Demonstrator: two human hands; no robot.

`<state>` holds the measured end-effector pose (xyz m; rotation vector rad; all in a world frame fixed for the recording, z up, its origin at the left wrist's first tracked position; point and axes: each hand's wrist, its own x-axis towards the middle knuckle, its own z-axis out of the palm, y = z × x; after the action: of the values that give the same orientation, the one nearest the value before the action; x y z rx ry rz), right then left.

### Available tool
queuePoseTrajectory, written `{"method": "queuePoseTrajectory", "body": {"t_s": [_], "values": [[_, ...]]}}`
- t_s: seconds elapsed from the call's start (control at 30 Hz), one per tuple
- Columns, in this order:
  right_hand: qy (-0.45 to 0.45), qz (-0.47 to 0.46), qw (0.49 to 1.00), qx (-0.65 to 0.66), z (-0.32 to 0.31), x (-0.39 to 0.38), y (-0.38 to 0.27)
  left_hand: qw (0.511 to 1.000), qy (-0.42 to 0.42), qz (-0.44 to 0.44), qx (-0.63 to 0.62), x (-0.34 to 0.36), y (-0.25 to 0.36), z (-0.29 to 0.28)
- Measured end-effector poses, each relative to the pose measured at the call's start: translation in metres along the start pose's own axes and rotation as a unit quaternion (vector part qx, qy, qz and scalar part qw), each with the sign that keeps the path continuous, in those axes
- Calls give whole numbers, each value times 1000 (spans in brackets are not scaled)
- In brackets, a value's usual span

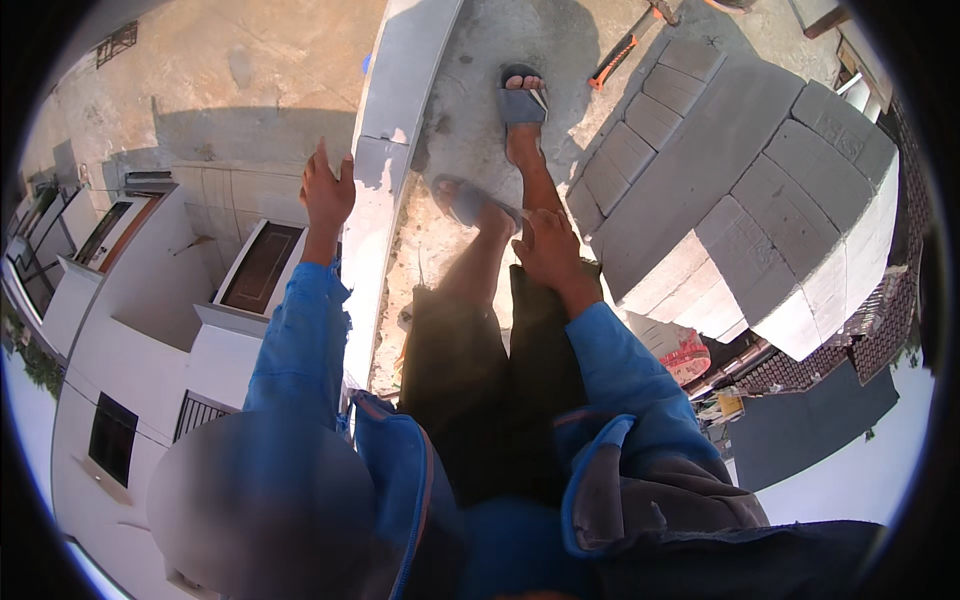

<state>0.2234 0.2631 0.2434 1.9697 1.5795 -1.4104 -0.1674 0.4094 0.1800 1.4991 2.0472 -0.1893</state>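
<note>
My left hand [327, 190] is raised with fingers apart, holding nothing, just left of a low grey parapet wall [400, 90] at the roof's edge. My right hand [547, 250] hangs open in front of my legs, empty, near the stack of grey concrete blocks [720, 170]. Both arms wear blue sleeves. My feet in dark sandals [522, 105] stand on the rough concrete floor [470, 120].
An orange-handled tool [615, 60] lies on the floor beyond my feet. A red and white bag [680, 350] sits beside the block stack. Left of the parapet there is a drop to white buildings [130, 330] and a street below.
</note>
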Motion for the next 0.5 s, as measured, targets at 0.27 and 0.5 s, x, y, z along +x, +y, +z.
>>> {"method": "queuePoseTrajectory", "body": {"t_s": [0.27,0.5], "values": [[-47,50,998,12,54,-26,4,993,-22,115,-4,39,1,6],[-45,83,994,59,54,-23,-1,983,-40,178,1,72,45,3]]}}
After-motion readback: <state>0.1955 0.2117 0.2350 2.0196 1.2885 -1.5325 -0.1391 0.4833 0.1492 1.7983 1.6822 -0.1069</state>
